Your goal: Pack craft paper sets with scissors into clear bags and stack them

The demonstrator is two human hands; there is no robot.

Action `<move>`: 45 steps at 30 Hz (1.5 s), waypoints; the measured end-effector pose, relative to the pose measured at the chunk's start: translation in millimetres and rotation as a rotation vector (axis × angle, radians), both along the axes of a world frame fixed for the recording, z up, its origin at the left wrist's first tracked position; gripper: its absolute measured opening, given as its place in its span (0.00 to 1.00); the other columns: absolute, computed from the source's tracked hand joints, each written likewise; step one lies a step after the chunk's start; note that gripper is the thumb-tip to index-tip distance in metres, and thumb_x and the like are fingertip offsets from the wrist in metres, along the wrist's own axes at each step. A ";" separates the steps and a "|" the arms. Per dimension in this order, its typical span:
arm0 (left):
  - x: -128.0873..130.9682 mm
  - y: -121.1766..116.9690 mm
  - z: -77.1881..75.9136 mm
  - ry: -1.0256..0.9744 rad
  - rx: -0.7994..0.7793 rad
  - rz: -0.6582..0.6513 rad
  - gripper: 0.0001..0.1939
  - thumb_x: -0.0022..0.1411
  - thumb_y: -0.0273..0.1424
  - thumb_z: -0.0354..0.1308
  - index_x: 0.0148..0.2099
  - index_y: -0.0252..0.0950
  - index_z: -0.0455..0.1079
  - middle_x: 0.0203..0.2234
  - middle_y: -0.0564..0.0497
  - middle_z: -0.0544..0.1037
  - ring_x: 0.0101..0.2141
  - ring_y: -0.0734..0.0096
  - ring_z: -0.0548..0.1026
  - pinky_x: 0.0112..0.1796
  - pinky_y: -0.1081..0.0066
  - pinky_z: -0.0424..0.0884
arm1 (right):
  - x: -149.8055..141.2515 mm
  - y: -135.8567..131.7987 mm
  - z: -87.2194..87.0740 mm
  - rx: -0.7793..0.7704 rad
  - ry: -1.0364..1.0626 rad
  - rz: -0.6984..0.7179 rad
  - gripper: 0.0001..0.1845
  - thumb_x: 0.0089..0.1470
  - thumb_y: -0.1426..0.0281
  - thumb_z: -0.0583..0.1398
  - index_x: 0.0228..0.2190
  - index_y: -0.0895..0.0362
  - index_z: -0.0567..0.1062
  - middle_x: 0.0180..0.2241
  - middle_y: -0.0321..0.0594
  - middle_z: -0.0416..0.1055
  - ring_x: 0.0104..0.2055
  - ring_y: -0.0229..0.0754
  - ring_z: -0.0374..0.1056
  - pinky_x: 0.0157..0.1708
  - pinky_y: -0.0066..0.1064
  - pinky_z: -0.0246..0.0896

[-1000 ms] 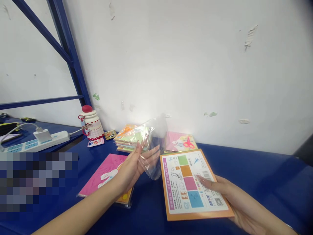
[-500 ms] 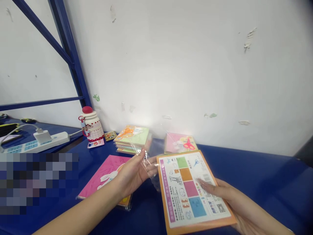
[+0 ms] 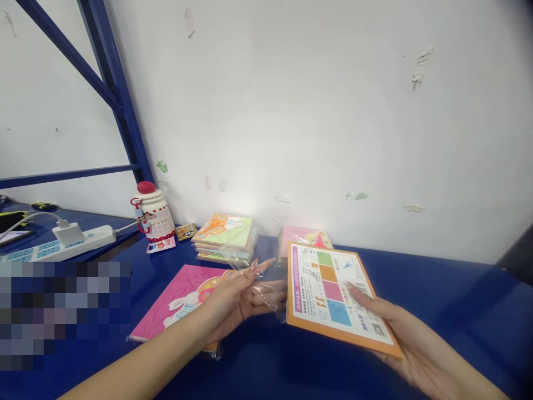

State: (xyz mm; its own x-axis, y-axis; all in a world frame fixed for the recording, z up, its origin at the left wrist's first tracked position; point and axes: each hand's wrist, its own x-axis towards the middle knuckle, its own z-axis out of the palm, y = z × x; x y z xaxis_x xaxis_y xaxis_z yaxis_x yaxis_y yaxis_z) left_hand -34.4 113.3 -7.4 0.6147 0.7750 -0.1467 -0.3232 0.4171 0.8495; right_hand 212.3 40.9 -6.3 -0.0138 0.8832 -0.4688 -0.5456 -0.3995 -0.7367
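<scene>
My right hand [image 3: 395, 322] grips an orange-edged craft paper pack [image 3: 339, 294], thumb on top and fingers beneath. The pack's white printed label shows coloured squares, animal drawings and a barcode. At the pack's left edge, my left hand [image 3: 239, 297] holds a crinkled clear plastic bag [image 3: 268, 297] between its thumb and partly stretched fingers. The plastic reaches toward the pack; whether the pack sits inside it cannot be told. Under my left wrist lies a pink pack with a white rabbit [image 3: 177, 294], partly covered by the forearm.
A stack of packs with a green and orange top [image 3: 227, 229] stands by the wall. Behind the held pack is a pink pack with red scissors [image 3: 300, 236]. At left are a bottle with a red lid [image 3: 156, 214], small packets [image 3: 186, 231] and a white power strip [image 3: 94, 238].
The craft paper pack has moved up and away from me and tilted flatter. My left hand has shifted slightly right, its fingers more stretched, with the plastic still in it.
</scene>
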 end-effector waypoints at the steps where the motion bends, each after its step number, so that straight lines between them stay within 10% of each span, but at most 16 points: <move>1: 0.0 0.0 0.0 -0.006 -0.008 -0.020 0.26 0.68 0.37 0.44 0.64 0.30 0.50 0.45 0.35 0.77 0.44 0.54 0.76 0.50 0.53 0.66 | -0.5 -0.1 0.6 0.017 -0.009 -0.006 0.29 0.52 0.72 0.64 0.52 0.72 0.63 0.39 0.58 0.77 0.36 0.52 0.76 0.28 0.30 0.76; 29: 3.4 -11.0 -0.1 -0.041 -0.055 -0.187 0.25 0.66 0.36 0.47 0.56 0.20 0.63 0.48 0.32 0.74 0.50 0.53 0.72 0.55 0.56 0.60 | 3.7 5.5 -6.8 0.134 -0.054 -0.034 0.32 0.52 0.69 0.64 0.54 0.68 0.62 0.41 0.57 0.76 0.40 0.54 0.75 0.36 0.36 0.76; 45: 11.4 -21.0 -12.4 -0.154 0.012 -0.125 0.16 0.65 0.34 0.52 0.49 0.30 0.72 0.47 0.41 0.76 0.50 0.59 0.72 0.56 0.61 0.59 | -11.9 0.7 -15.1 0.262 -0.060 -0.095 0.31 0.52 0.64 0.64 0.54 0.60 0.63 0.45 0.52 0.75 0.43 0.54 0.73 0.40 0.40 0.72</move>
